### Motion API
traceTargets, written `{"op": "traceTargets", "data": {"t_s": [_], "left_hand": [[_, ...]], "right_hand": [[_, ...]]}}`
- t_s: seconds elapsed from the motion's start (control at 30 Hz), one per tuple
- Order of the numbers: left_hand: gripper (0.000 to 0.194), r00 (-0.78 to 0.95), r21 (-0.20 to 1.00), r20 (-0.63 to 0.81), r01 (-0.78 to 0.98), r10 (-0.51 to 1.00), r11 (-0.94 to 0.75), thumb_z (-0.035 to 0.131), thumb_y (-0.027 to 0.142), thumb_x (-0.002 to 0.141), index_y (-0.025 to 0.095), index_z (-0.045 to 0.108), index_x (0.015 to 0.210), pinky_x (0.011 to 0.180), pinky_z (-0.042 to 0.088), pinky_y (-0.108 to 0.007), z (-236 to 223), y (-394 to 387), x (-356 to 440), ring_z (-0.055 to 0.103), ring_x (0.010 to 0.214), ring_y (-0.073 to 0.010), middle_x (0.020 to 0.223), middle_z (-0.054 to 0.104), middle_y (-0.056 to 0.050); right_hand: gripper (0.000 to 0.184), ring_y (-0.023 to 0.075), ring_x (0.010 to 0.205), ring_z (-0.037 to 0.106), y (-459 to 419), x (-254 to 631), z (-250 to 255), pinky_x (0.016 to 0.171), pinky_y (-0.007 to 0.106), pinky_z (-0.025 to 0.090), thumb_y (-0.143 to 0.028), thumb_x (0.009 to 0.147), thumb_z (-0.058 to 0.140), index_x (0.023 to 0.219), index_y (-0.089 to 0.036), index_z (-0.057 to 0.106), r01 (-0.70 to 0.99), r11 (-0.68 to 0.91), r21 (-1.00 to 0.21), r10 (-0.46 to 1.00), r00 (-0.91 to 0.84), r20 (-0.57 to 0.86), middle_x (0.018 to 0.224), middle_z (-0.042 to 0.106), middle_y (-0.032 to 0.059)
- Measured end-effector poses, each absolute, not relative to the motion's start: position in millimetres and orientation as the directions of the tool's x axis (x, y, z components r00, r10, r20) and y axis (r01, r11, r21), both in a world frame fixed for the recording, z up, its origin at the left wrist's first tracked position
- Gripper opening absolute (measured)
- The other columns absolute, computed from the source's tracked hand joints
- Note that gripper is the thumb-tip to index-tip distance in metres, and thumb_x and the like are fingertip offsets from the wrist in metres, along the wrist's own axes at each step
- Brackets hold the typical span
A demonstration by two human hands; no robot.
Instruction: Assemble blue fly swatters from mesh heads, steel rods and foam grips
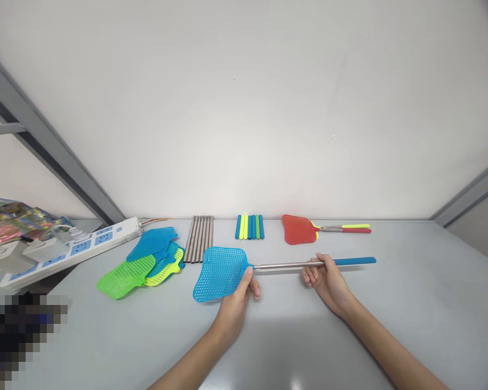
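Note:
Both hands hold one blue fly swatter (222,271) with a metal rod and a blue grip, level above the table. My left hand (238,298) is closed at the neck, where the perforated head meets the rod, thumb on top. Farther right, my right hand (327,279) pinches the metal rod just short of the blue grip (355,261). Behind the swatter lie a row of metal rods (199,238) and a row of blue, yellow and green grips (249,227). Left of it are loose swatter heads, among them a green one (126,275) and a blue one (152,242).
Whole swatters, a red one (300,229) on top, lie at the back right near the white wall (260,108). A white power strip (101,241) with plugs runs along the table's left side. Colourful packaged items (16,222) lie beyond it. A grey frame (57,130) rises at left.

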State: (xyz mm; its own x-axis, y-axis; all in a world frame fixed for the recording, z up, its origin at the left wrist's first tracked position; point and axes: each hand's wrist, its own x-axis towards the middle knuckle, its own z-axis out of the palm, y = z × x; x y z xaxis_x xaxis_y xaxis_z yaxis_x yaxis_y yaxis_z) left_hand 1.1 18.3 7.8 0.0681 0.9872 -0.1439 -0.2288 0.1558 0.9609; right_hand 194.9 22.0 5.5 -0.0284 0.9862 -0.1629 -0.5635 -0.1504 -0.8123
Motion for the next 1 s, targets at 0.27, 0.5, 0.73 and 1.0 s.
{"op": "traceTargets", "data": {"t_s": [0.27,0.5,0.73,1.0], "left_hand": [[0.033,0.11,0.928,-0.162,-0.32,0.981,0.19,0.049,0.039,0.073,0.016,0.046,0.049,0.053,0.036,-0.022,8.1,20.0,1.2,0.041,0.048,-0.0094,0.048,0.044,0.002],[0.034,0.115,0.927,-0.164,-0.323,0.98,0.193,0.05,0.041,0.072,0.016,0.045,0.049,0.05,0.036,-0.022,7.4,20.7,1.6,0.04,0.047,-0.009,0.047,0.044,0.002],[0.032,0.118,0.914,-0.161,-0.356,0.98,0.193,0.05,0.039,0.073,0.016,0.046,0.051,0.051,0.037,-0.023,7.1,20.0,1.6,0.041,0.048,-0.0092,0.047,0.045,0.002],[0.031,0.122,0.914,-0.169,-0.351,0.978,0.202,0.047,0.037,0.075,0.016,0.046,0.054,0.052,0.037,-0.023,9.1,18.1,2.1,0.042,0.048,-0.0095,0.049,0.045,0.002]], "right_hand": [[0.042,0.0141,0.047,0.041,22.2,194.9,6.8,0.053,0.029,0.031,-0.038,0.076,0.041,0.039,-0.019,0.041,-0.565,-0.159,-0.81,0.985,-0.032,-0.171,0.041,0.037,-0.0005],[0.04,0.0139,0.048,0.041,21.6,195.4,6.7,0.051,0.028,0.031,-0.037,0.075,0.044,0.039,-0.019,0.04,-0.557,-0.162,-0.815,0.984,-0.025,-0.179,0.041,0.037,-0.0009],[0.041,0.0147,0.049,0.042,22.5,196.5,3.6,0.052,0.029,0.03,-0.037,0.077,0.04,0.04,-0.019,0.041,-0.562,-0.151,-0.813,0.986,-0.028,-0.163,0.042,0.037,-0.0006],[0.042,0.0147,0.049,0.041,22.1,196.9,1.5,0.052,0.029,0.03,-0.037,0.078,0.039,0.041,-0.019,0.041,-0.561,-0.145,-0.815,0.987,-0.027,-0.157,0.043,0.035,-0.001]]}}
